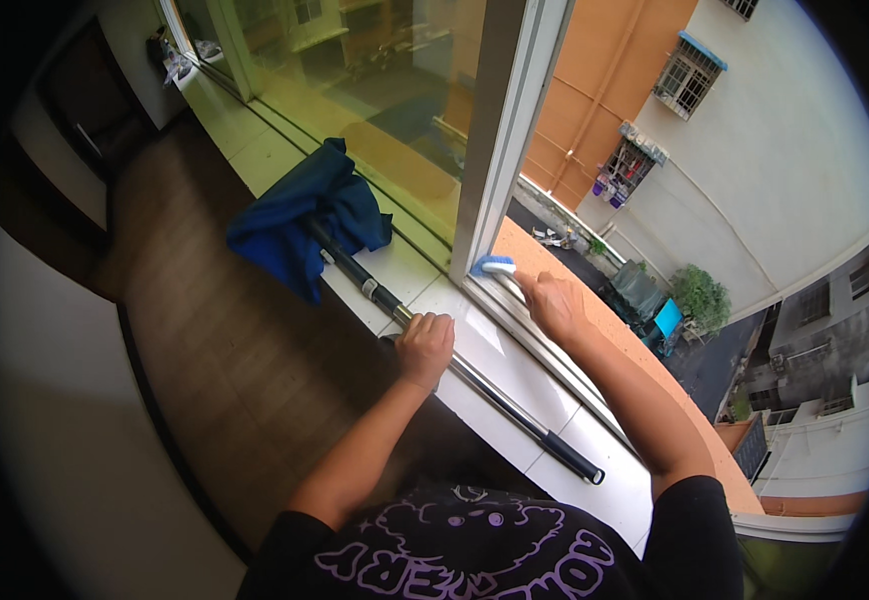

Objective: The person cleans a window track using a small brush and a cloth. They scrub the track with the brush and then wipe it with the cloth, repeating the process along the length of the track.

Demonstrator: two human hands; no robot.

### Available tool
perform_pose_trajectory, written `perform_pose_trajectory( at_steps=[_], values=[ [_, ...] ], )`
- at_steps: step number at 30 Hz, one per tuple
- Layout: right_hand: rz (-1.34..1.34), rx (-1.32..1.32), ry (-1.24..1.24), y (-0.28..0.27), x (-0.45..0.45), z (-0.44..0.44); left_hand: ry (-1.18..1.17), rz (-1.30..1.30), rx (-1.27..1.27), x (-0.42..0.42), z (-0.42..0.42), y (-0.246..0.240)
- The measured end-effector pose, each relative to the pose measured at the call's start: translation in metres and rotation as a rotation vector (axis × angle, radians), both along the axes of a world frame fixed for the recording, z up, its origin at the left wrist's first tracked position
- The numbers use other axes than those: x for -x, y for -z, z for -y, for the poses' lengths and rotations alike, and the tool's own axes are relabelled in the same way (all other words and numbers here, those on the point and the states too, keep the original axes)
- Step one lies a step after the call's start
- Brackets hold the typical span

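My right hand grips a small brush by its white handle. The blue bristles press into the corner where the upright window frame meets the lower sliding track. My left hand is curled over a telescopic pole lying along the white tiled sill. A small grey edge shows beneath that hand, too hidden to name. Draped over the pole's far end is a blue cloth, which covers the head. The pole's black grip points towards me.
A tinted glass pane stands left of the upright frame. Beyond the open window are an orange outer ledge and a drop to an alley. Wood-look floor lies below the sill. A plastic bag sits at the sill's far end.
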State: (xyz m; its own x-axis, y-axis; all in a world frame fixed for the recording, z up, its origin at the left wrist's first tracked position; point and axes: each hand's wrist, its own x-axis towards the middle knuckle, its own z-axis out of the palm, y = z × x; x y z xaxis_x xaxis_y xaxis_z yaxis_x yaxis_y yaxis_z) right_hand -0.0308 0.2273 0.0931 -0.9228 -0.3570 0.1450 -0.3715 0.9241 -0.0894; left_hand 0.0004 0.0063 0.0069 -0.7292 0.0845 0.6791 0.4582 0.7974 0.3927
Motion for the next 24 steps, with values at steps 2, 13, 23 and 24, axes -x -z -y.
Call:
perform_pose_trajectory(
  at_steps=[2,13,23,24],
  values=[
    [-0.052,-0.005,0.056,-0.001,0.007,0.002,-0.004,0.022,0.006,0.000,0.001,-0.001],
    [-0.055,0.001,0.117,-0.007,0.003,0.005,-0.003,0.011,0.003,-0.001,0.001,-0.001],
    [0.124,0.060,-0.076,-0.016,0.002,0.004,0.007,0.028,-0.005,-0.001,0.001,0.001],
    [0.005,-0.005,0.013,-0.014,0.005,0.006,0.015,0.009,-0.012,0.000,0.001,0.000]
  ],
)
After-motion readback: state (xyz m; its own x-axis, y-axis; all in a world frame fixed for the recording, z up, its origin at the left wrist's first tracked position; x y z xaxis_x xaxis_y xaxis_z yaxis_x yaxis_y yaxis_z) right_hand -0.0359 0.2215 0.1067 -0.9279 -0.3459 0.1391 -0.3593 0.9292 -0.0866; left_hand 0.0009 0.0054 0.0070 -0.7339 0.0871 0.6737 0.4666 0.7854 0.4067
